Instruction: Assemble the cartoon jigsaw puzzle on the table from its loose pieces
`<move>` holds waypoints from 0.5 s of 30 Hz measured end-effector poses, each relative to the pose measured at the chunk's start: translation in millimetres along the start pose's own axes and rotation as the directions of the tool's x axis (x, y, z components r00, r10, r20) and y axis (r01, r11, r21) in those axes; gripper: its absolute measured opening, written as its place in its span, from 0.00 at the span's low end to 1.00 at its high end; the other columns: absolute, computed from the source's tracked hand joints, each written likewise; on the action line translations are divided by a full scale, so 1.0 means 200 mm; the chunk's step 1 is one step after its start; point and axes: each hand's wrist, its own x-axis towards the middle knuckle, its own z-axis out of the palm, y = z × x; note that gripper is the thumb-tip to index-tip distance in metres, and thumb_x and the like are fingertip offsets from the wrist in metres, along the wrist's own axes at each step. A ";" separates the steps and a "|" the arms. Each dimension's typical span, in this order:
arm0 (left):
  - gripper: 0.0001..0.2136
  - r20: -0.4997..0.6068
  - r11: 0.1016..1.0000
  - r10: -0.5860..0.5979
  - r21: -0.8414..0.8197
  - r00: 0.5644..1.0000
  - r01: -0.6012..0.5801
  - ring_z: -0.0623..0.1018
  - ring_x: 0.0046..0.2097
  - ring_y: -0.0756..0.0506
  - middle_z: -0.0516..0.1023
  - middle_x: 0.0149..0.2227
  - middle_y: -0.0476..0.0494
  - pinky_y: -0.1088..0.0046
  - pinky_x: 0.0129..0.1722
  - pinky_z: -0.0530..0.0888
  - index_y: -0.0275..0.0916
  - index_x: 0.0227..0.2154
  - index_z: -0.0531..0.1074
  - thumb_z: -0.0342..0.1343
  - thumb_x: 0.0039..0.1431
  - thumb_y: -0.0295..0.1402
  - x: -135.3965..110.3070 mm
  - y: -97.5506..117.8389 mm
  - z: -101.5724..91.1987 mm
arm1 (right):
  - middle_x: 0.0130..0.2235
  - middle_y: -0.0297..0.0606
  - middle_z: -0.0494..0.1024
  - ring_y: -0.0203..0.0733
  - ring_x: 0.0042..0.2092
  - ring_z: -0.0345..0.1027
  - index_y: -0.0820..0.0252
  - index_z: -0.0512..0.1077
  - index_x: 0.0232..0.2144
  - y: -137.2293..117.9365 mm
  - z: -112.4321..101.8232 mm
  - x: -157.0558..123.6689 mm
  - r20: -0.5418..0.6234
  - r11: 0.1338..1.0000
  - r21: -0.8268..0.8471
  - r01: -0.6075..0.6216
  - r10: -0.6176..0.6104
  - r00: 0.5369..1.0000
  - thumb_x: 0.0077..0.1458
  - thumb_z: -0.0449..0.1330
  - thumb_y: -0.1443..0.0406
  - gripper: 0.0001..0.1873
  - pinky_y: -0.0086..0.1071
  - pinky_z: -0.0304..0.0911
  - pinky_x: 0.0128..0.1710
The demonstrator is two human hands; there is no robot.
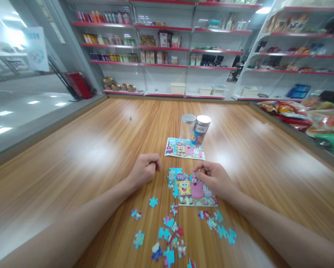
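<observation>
A partly joined jigsaw puzzle point(184, 189) of cartoon figures lies on the wooden table, with an uneven upper edge. My right hand point(215, 180) is over its upper right part, thumb and forefinger pinched together at the pink starfish's head. Whatever is between those fingertips is too small or hidden to name. To the left of the puzzle my left hand point(147, 166) rests on the table as a loose fist, apart from the pieces. Loose puzzle pieces point(164, 233) are scattered below the puzzle. Beyond it lies a printed reference picture point(185, 149) with the same figures.
Behind the picture stand a clear jar point(187, 128) with a silver lid and a labelled can point(202, 129). Bagged goods point(289, 115) lie beyond the table's right edge. Stocked shelves point(163, 46) line the far side. A tiny object point(130, 118) sits at the far left.
</observation>
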 end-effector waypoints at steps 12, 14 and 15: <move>0.11 -0.022 0.999 0.016 -0.045 1.000 -0.017 0.66 0.23 0.51 0.68 0.18 0.49 0.77 0.24 0.62 0.35 0.17 0.70 0.43 0.44 0.25 0.00 0.00 0.00 | 0.22 0.28 0.69 0.33 0.24 0.62 0.61 0.75 0.33 -0.01 0.00 0.00 0.000 1.000 -0.022 0.008 -0.008 1.000 0.55 0.59 0.66 0.05 0.26 0.54 0.23; 0.11 -0.017 0.999 0.027 -0.044 0.999 -0.028 0.66 0.23 0.51 0.68 0.18 0.48 0.77 0.24 0.62 0.35 0.17 0.71 0.44 0.43 0.25 0.00 0.01 0.00 | 0.22 0.28 0.69 0.33 0.24 0.62 0.61 0.75 0.33 -0.01 0.00 0.00 -0.001 1.000 -0.027 0.012 -0.012 1.000 0.55 0.59 0.66 0.05 0.26 0.54 0.23; 0.11 -0.015 0.999 0.032 -0.043 0.999 -0.033 0.67 0.23 0.51 0.68 0.18 0.48 0.77 0.24 0.62 0.35 0.16 0.71 0.44 0.43 0.25 0.00 0.01 0.00 | 0.22 0.28 0.68 0.33 0.24 0.62 0.62 0.75 0.33 -0.02 0.00 -0.01 -0.002 1.000 -0.028 0.013 -0.013 1.000 0.55 0.59 0.66 0.05 0.26 0.54 0.23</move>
